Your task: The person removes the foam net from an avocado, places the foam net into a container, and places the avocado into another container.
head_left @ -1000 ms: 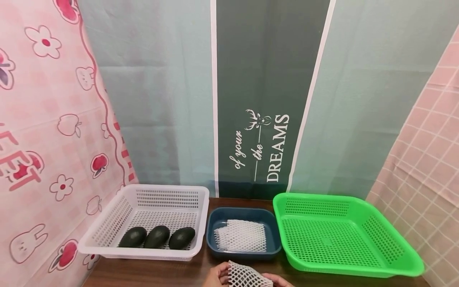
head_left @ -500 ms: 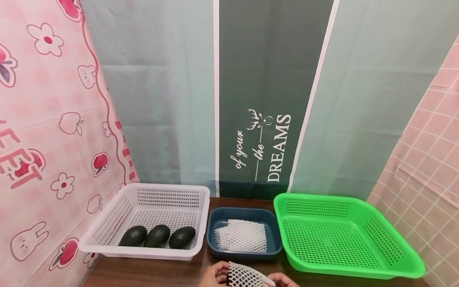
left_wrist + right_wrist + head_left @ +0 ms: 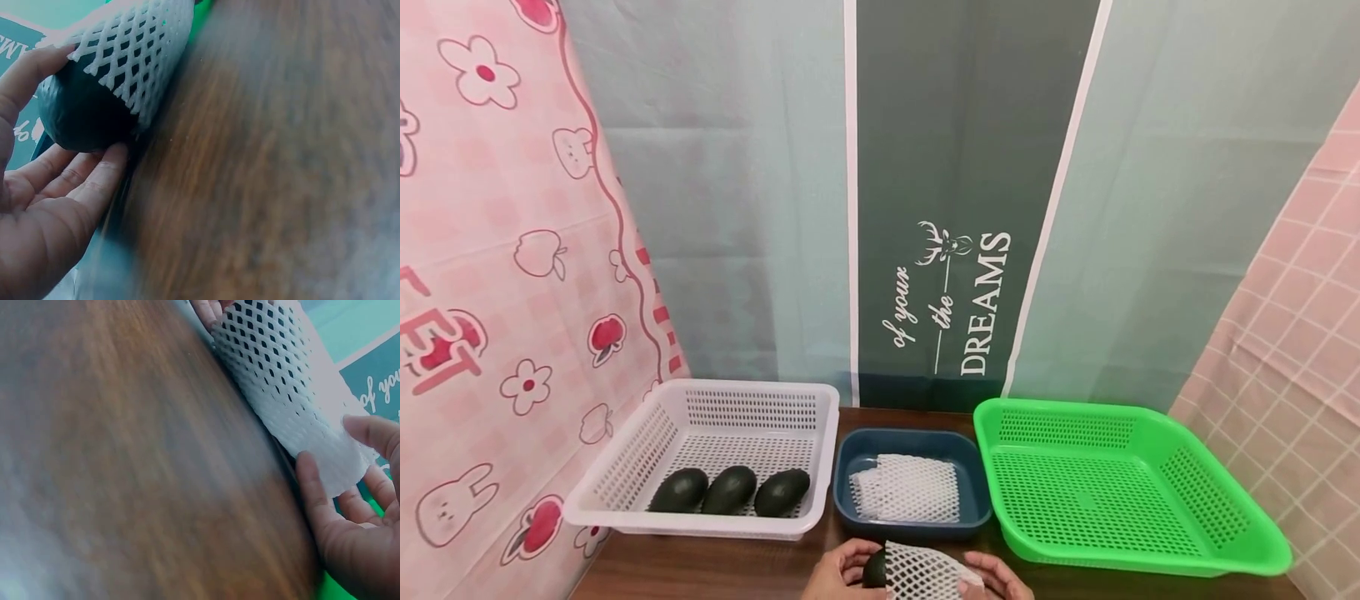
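Note:
Low in the head view, my left hand (image 3: pixel 838 575) grips the bare end of a dark green avocado (image 3: pixel 874 571). A white foam net sleeve (image 3: pixel 925 573) covers the rest of the fruit. In the left wrist view, thumb and fingers are around the avocado (image 3: pixel 84 109), right at the net's open edge. My right hand (image 3: pixel 996 575) holds the other end of the sleeve; the right wrist view shows that net (image 3: pixel 275 369) narrowing and bunched between thumb and fingers. Three more avocados (image 3: pixel 728 490) lie in the white basket (image 3: pixel 700 525) at left.
A blue tray (image 3: pixel 913 531) with several flat foam nets (image 3: pixel 917 490) stands behind my hands. To its right is a green basket (image 3: pixel 1112 562). All stand on a brown wooden table (image 3: pixel 700 571), with a printed curtain (image 3: pixel 970 167) behind.
Both hands and the net have come slightly further into the head view. The avocado's dark end shows more beside my left hand, and my right hand has shifted a little right.

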`<act>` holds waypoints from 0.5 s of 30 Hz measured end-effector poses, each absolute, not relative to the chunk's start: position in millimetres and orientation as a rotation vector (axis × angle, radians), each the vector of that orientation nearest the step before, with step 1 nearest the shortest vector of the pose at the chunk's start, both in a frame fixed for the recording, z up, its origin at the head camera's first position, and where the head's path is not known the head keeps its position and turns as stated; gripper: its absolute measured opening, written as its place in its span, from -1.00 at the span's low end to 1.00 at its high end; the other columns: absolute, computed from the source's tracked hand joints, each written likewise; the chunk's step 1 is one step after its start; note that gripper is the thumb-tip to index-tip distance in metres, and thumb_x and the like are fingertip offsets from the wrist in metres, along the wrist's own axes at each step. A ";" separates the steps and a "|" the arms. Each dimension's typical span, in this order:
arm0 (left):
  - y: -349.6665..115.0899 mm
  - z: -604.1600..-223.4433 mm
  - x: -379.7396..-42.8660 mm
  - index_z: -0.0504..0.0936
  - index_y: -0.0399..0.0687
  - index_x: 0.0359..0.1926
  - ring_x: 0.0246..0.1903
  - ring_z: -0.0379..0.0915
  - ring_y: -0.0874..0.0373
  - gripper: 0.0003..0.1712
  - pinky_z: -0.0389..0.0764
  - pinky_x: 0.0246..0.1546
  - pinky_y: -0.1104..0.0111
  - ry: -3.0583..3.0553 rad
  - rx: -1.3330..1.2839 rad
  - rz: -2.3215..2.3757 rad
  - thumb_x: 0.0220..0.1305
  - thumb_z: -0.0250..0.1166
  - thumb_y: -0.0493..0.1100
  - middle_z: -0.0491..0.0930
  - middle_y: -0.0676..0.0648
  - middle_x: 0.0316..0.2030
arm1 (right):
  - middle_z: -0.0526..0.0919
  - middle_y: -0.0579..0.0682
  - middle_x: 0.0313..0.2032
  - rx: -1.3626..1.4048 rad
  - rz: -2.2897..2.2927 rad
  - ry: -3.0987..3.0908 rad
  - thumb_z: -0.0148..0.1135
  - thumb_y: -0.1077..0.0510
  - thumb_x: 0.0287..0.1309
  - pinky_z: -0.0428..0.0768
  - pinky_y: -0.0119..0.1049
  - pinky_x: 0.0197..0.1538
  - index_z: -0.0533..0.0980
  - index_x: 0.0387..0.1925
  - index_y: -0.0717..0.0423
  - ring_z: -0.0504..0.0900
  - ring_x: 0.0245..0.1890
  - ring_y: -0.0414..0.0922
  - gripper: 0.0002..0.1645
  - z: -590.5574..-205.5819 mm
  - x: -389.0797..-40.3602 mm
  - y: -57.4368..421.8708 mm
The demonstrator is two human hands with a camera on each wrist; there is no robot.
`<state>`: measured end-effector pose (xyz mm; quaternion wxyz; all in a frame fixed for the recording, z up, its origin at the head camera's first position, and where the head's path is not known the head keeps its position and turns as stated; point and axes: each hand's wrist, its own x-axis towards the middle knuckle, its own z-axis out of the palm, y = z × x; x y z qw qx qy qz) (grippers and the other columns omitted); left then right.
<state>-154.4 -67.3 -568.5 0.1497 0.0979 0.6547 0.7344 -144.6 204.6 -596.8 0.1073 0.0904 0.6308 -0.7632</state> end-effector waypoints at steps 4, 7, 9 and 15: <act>-66.2 -569.5 -153.7 0.38 -0.34 0.04 -0.21 0.45 0.06 -0.34 0.48 -0.22 0.28 1.852 0.293 2.124 -0.12 0.42 -0.27 0.50 -0.14 -0.15 | 0.57 0.13 -0.20 0.149 -2.255 1.816 0.36 0.17 -0.18 0.51 -0.08 -0.24 0.31 0.03 0.03 0.55 -0.23 0.02 -0.33 -596.2 -146.8 209.0; -64.5 -569.8 -153.6 0.32 -0.36 0.09 -0.17 0.44 0.02 -0.27 0.47 -0.21 0.26 1.845 0.353 2.148 -0.15 0.43 -0.28 0.47 -0.20 -0.08 | 0.57 0.13 -0.22 0.109 -2.320 1.775 0.33 0.21 -0.18 0.50 -0.06 -0.24 0.25 -0.06 -0.07 0.54 -0.24 0.05 -0.39 -596.9 -145.6 212.7; -62.9 -569.2 -154.4 0.33 -0.36 0.08 -0.18 0.45 0.01 -0.26 0.49 -0.24 0.26 1.873 0.394 2.145 -0.18 0.45 -0.29 0.47 -0.21 -0.09 | 0.58 0.13 -0.24 0.114 -2.373 1.786 0.33 0.22 -0.20 0.50 -0.05 -0.25 0.24 -0.13 -0.09 0.55 -0.25 0.05 -0.43 -597.9 -144.1 213.3; -60.6 -564.2 -153.9 0.44 -0.30 -0.03 -0.28 0.47 0.04 -0.37 0.52 -0.34 0.28 1.992 0.362 2.096 -0.21 0.46 -0.29 0.50 -0.13 -0.19 | 0.61 0.08 -0.30 0.131 -2.421 1.997 0.38 0.23 -0.30 0.54 -0.14 -0.31 0.29 -0.33 -0.05 0.58 -0.29 -0.06 -0.52 -596.0 -138.4 211.9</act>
